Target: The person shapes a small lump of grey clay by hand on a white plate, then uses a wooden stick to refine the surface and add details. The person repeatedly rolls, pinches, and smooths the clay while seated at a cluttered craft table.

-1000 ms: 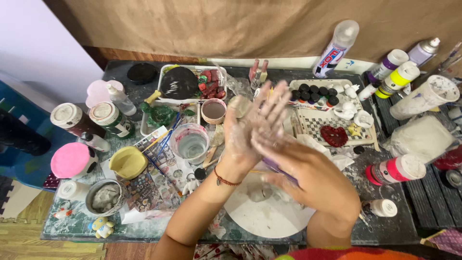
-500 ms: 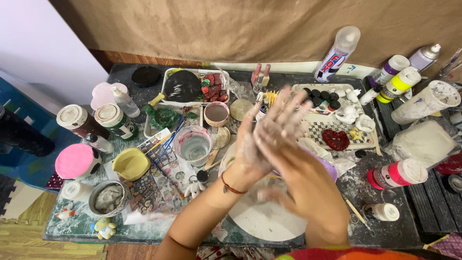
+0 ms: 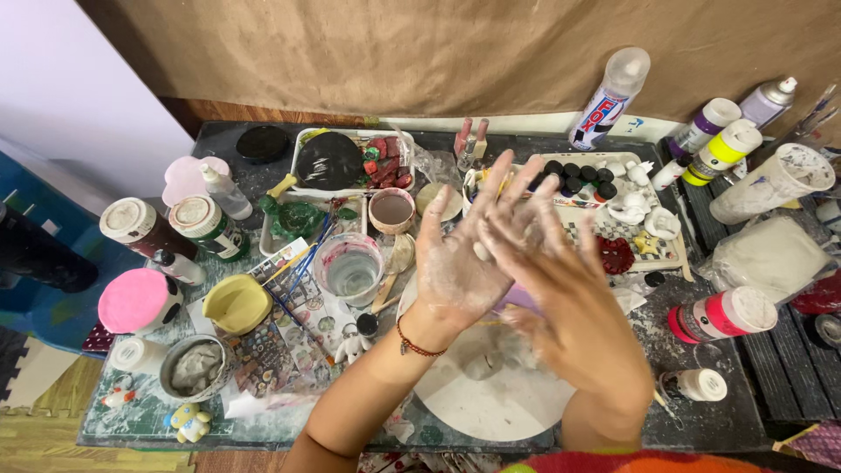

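At frame centre, the left hand (image 3: 455, 263) and right hand (image 3: 561, 271) press palm to palm, fingers spread, grasping nothing, above the white round board (image 3: 491, 398).

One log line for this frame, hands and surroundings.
left hand | palm pressed to right hand | both clay-smeared | above white round board | water cup beside

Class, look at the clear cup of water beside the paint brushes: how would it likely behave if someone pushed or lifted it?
The clear cup looks thin-walled and holds water, so a squeeze would probably flex it and a shove might slosh it. It stands close among the brushes and a small bowl, so a push would likely knock them.
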